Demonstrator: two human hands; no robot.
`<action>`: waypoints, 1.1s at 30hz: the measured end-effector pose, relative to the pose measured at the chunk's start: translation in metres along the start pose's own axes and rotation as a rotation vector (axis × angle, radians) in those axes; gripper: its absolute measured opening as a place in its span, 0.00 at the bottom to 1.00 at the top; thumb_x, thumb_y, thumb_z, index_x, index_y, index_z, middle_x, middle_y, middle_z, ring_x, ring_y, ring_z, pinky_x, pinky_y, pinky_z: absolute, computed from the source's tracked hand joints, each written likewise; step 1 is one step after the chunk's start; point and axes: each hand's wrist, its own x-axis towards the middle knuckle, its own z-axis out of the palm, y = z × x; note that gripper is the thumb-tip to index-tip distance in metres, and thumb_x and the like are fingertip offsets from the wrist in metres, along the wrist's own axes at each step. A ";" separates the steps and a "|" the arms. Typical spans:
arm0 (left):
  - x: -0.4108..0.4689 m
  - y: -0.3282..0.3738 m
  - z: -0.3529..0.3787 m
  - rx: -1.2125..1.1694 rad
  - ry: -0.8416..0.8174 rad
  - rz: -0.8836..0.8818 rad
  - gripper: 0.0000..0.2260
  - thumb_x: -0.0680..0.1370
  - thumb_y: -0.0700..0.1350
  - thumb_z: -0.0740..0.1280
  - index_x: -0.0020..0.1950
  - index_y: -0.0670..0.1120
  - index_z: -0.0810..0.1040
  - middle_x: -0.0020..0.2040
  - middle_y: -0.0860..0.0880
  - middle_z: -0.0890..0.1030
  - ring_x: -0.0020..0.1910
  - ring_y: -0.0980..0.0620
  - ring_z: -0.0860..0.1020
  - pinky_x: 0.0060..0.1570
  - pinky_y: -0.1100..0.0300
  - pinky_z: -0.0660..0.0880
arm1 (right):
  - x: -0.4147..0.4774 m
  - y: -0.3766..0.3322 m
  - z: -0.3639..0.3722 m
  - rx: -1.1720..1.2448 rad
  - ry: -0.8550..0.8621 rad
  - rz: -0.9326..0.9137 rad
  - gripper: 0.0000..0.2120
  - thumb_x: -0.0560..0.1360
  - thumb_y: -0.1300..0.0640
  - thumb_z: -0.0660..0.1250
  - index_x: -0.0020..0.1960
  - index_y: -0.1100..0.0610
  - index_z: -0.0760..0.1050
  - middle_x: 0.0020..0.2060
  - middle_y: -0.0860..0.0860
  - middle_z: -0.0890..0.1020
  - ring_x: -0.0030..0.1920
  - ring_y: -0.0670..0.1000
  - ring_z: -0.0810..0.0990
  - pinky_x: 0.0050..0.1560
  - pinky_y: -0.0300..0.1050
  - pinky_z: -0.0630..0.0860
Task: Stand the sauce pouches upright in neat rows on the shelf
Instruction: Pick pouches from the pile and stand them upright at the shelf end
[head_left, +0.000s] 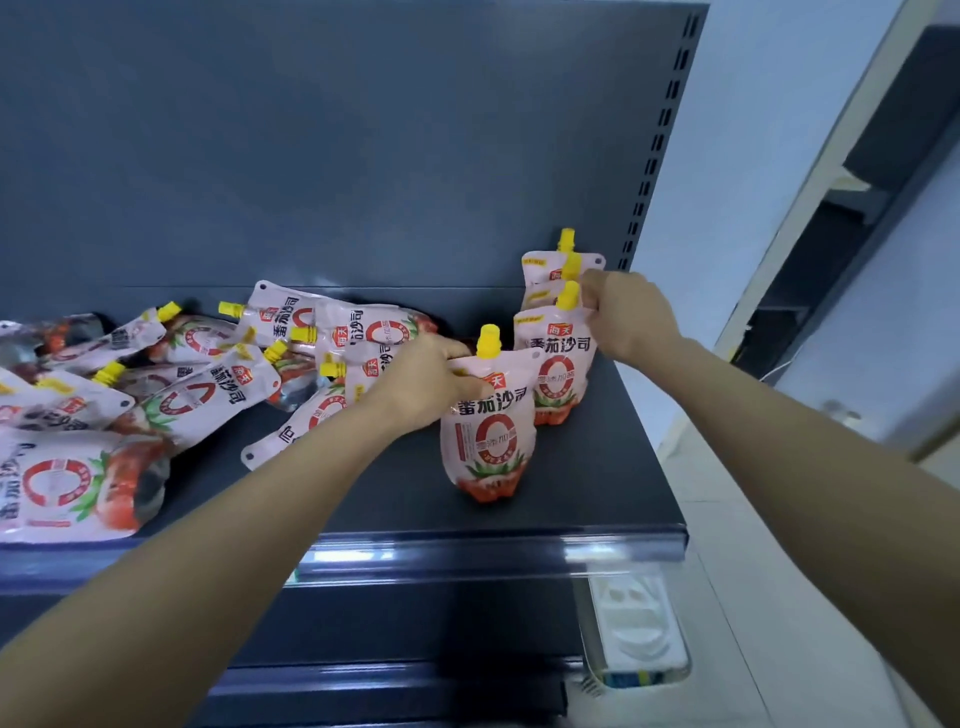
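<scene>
The left hand is gripping the top of the front upright tomato sauce pouch on the shelf; the right hand is pinching the second pouch just behind it. Loose pouches are lying heaped left of it.

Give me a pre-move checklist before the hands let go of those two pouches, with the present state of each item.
1. Front pouch upright, base on the shelf: ok.
2. Left hand gripping its top corner: ok.
3. Second pouch upright behind it: ok; right hand pinches its top edge.
4. Row straight front to back: not ok; the front pouch sits left of the rear pouches.
5. Will the pouches stand unsupported: cannot tell, both are held.
6. Loose pouches lying flat on the left, yet to be stood: not ok.
</scene>
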 end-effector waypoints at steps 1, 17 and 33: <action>0.000 0.000 0.000 0.016 0.004 -0.009 0.07 0.69 0.41 0.74 0.46 0.41 0.83 0.43 0.43 0.85 0.44 0.46 0.83 0.49 0.46 0.79 | 0.000 0.001 -0.001 0.002 -0.006 0.005 0.13 0.74 0.68 0.57 0.55 0.59 0.73 0.51 0.62 0.79 0.50 0.63 0.78 0.41 0.46 0.69; 0.016 0.026 0.067 -0.127 0.204 0.036 0.11 0.73 0.44 0.70 0.34 0.38 0.79 0.30 0.46 0.80 0.26 0.54 0.73 0.25 0.61 0.68 | -0.004 0.025 -0.020 0.088 -0.110 0.029 0.15 0.73 0.69 0.58 0.55 0.59 0.76 0.55 0.58 0.80 0.54 0.60 0.78 0.49 0.47 0.75; -0.004 0.041 0.067 -0.108 0.060 0.108 0.03 0.73 0.49 0.69 0.42 0.50 0.80 0.41 0.55 0.82 0.37 0.64 0.78 0.26 0.75 0.70 | -0.040 0.013 -0.038 0.085 -0.011 0.120 0.13 0.75 0.66 0.59 0.57 0.59 0.76 0.52 0.58 0.81 0.51 0.60 0.78 0.48 0.48 0.76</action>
